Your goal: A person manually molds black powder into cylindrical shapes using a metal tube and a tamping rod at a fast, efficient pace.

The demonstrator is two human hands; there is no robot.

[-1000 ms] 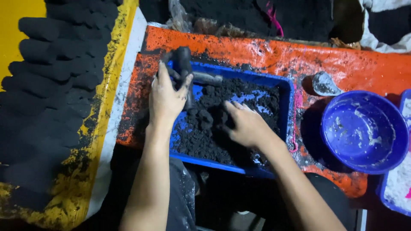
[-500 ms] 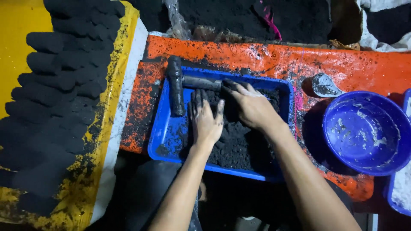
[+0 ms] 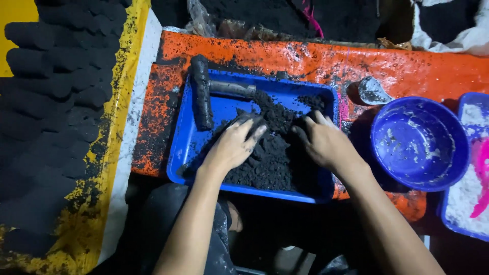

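Both hands press in black powder (image 3: 275,153), which lies heaped in blue tray (image 3: 193,147) on orange tabletop (image 3: 407,69). Left hand (image 3: 232,147) & right hand (image 3: 326,145): fingers spread flat, grasping nothing. Better knead evenly, keep powder inside tray, away from metal tube (image 3: 201,91).
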